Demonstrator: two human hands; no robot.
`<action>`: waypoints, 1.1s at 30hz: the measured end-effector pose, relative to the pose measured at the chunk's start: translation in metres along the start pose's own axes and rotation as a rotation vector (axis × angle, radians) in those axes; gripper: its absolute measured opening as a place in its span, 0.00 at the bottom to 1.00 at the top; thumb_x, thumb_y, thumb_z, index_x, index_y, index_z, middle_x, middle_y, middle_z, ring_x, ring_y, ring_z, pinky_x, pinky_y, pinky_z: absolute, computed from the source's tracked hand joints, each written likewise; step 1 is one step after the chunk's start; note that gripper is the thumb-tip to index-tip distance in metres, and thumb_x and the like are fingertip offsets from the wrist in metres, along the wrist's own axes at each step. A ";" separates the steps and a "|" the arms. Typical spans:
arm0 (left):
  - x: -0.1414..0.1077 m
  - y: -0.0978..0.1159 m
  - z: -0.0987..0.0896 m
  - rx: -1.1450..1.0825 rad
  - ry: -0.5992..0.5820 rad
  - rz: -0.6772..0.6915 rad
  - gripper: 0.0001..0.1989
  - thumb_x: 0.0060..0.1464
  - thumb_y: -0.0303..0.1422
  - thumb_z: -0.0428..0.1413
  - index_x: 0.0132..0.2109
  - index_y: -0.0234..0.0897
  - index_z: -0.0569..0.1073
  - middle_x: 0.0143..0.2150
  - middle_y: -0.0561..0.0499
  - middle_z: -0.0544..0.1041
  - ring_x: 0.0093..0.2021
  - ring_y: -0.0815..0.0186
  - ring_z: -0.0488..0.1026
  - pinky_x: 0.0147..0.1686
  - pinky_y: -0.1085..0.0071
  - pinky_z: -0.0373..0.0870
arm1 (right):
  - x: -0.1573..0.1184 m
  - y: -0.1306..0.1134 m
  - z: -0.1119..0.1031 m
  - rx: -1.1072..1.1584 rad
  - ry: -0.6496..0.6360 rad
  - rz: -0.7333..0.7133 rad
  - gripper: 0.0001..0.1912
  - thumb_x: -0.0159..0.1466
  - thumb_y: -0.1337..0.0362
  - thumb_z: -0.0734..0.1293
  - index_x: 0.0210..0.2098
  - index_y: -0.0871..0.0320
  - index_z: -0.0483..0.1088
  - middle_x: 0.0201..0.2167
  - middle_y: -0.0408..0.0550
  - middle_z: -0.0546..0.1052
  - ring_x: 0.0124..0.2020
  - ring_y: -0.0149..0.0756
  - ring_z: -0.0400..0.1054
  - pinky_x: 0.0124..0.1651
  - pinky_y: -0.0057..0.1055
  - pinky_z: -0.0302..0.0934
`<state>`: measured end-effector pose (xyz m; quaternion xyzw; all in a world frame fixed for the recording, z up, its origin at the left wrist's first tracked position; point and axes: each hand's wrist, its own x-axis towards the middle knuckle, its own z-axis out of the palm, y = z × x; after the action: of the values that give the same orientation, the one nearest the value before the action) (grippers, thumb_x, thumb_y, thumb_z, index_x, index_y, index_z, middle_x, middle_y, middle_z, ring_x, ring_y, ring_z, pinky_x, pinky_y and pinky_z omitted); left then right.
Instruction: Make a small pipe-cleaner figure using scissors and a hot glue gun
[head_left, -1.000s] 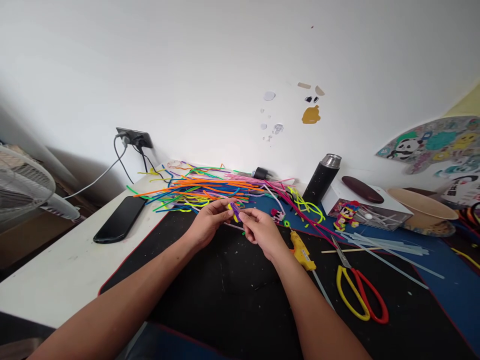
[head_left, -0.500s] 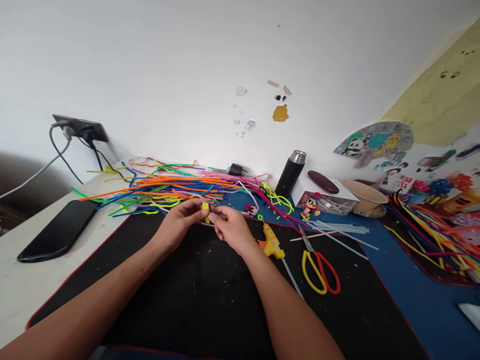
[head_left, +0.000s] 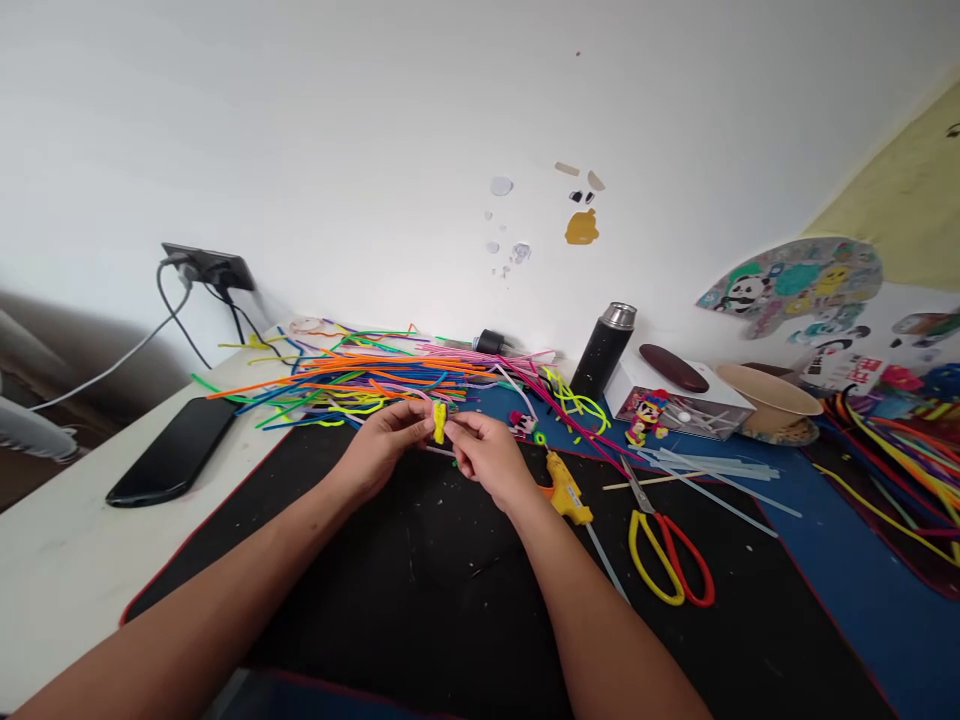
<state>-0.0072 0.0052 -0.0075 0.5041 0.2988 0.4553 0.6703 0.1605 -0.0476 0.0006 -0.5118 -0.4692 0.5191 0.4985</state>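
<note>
Between my two hands is a small yellow piece of bent pipe cleaner (head_left: 439, 424), held above the far part of the black mat (head_left: 420, 580). My left hand (head_left: 386, 445) pinches it from the left with thumb and forefinger. From the other side, the fingertips of my right hand (head_left: 489, 452) grip it too. Its finer shape is too small to make out. Just beyond my hands lies a heap of coloured pipe cleaners (head_left: 375, 370). A yellow glue gun (head_left: 570, 490) rests right of my right hand, near scissors (head_left: 667, 550) with yellow and red handles.
A black phone (head_left: 174, 450) lies at the left. A black flask (head_left: 604, 350) stands by a white box (head_left: 675, 395), with a small pipe-cleaner figure (head_left: 646, 418) in front. Clear glue sticks (head_left: 712, 465) lie at the right, before more pipe cleaners (head_left: 900, 470).
The view has swung a little left, so everything sits further right. The yellow piece has been turned and shows more of its length; both hands still hold it.
</note>
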 end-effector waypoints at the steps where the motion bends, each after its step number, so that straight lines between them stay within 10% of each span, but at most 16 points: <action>1: 0.000 0.000 0.000 0.008 -0.005 0.000 0.13 0.46 0.37 0.73 0.38 0.36 0.84 0.35 0.50 0.79 0.31 0.68 0.69 0.34 0.71 0.65 | 0.000 -0.001 0.000 0.000 -0.003 0.003 0.19 0.62 0.50 0.71 0.44 0.57 0.78 0.17 0.34 0.66 0.15 0.26 0.56 0.18 0.24 0.46; 12: 0.000 0.000 -0.002 0.096 -0.028 -0.005 0.14 0.46 0.40 0.73 0.38 0.37 0.83 0.36 0.49 0.79 0.36 0.64 0.71 0.37 0.70 0.66 | 0.001 0.000 -0.002 -0.155 -0.020 -0.063 0.16 0.66 0.53 0.67 0.44 0.58 0.78 0.17 0.36 0.67 0.15 0.28 0.58 0.21 0.27 0.51; 21: 0.001 0.004 0.001 0.075 0.007 -0.012 0.16 0.47 0.42 0.72 0.38 0.37 0.82 0.36 0.49 0.78 0.37 0.62 0.71 0.39 0.68 0.68 | 0.008 -0.013 -0.033 -0.647 0.401 -0.210 0.19 0.72 0.52 0.61 0.43 0.56 0.79 0.24 0.44 0.76 0.28 0.40 0.70 0.34 0.31 0.60; 33: -0.002 0.013 -0.002 0.015 0.022 0.016 0.18 0.44 0.45 0.72 0.36 0.38 0.80 0.35 0.51 0.76 0.37 0.63 0.70 0.38 0.69 0.68 | 0.024 -0.034 -0.090 -1.238 0.196 -0.021 0.13 0.72 0.63 0.64 0.47 0.53 0.81 0.46 0.48 0.85 0.46 0.43 0.77 0.44 0.31 0.61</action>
<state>-0.0141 0.0053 0.0041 0.5065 0.3055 0.4637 0.6597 0.2520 -0.0237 0.0303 -0.7462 -0.6401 0.0969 0.1553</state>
